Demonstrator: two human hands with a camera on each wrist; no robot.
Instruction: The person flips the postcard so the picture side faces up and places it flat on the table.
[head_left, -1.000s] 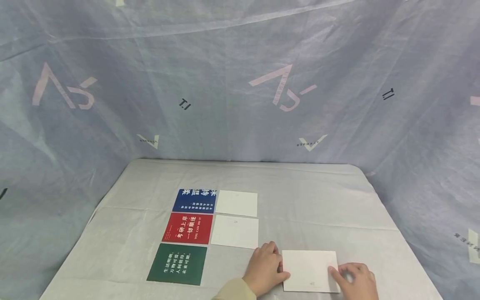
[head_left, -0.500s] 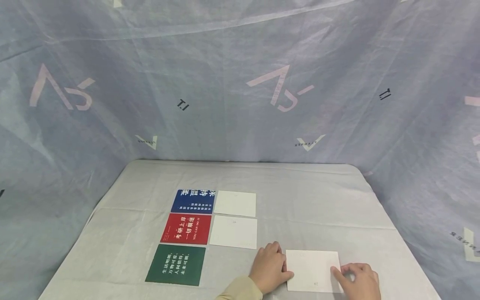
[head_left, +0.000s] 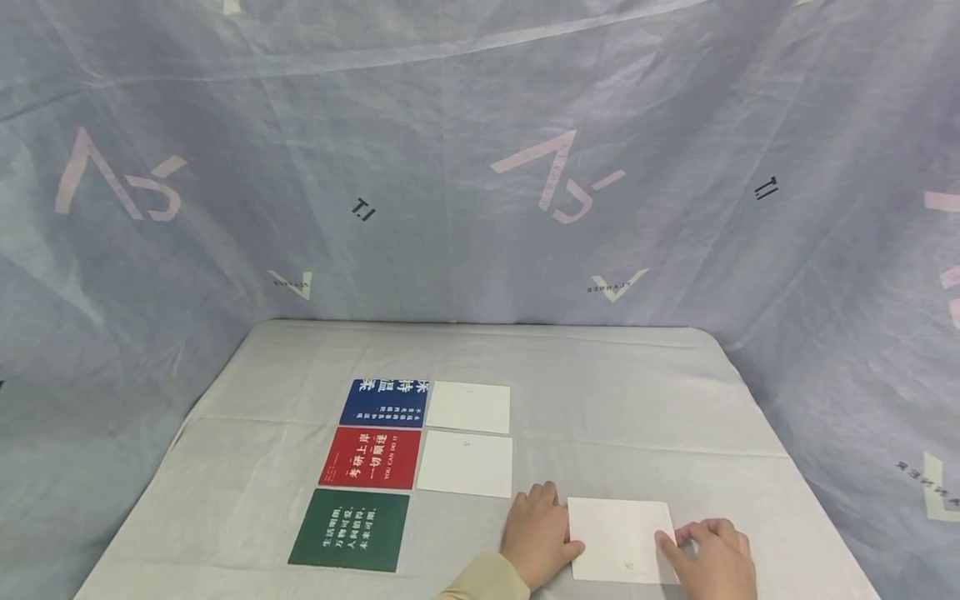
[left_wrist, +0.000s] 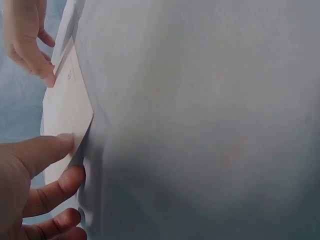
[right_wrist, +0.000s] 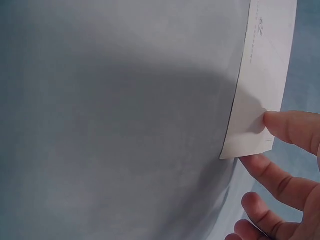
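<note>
Both hands hold one white postcard (head_left: pixel 618 533) at the near side of the table. My left hand (head_left: pixel 536 533) pinches its left edge, thumb on top and fingers along the edge. On the opposite edge, my right hand (head_left: pixel 712 554) has its thumb on the upper face and its index finger below, as the right wrist view shows. Small print marks the white face (right_wrist: pixel 265 60). In the left wrist view the postcard (left_wrist: pixel 65 110) spans the gap between the two hands, and its near edge casts a shadow on the cloth.
To the left lie a blue card (head_left: pixel 385 404), a red card (head_left: pixel 371 458) and a green card (head_left: pixel 350 531) in a column. Beside the blue and red ones are two white cards (head_left: pixel 468 407). Grey cloth covers the table (head_left: pixel 600 375); a curtain (head_left: pixel 450 167) hangs around it.
The left hand and the postcard's left edge have shifted slightly right across the table. Both hands keep their hold, and the cards on the left stay in place.
</note>
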